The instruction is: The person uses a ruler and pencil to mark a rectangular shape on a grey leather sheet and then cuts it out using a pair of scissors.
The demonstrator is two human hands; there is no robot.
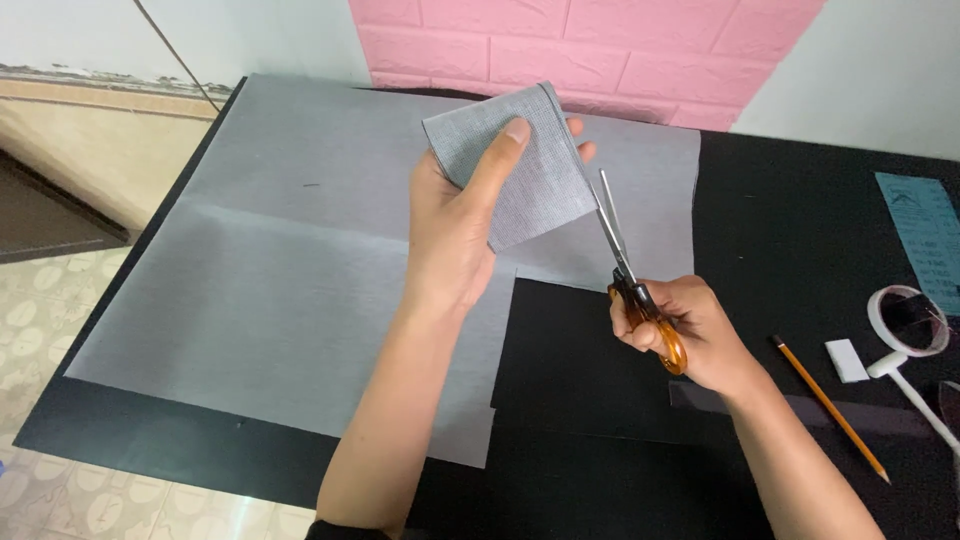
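Count: 1 scissors (pixel 640 290), 1 pencil (pixel 828 405), 1 eraser (pixel 847 360), 2 grey sheets (pixel 300 290) — tape roll (pixel 908 320) at 3 o'clock, probably 1.

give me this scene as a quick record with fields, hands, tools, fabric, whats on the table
left hand: holds up a grey fabric piece, thumb on its front
right hand: grips scissors with amber handles, blades at the piece's right edge
large sheet: grey fabric sheet lies flat on the black table, a rectangle cut from its lower right corner
right side: pencil, white eraser, tape roll, blue ruler
background: pink brick-pattern wall
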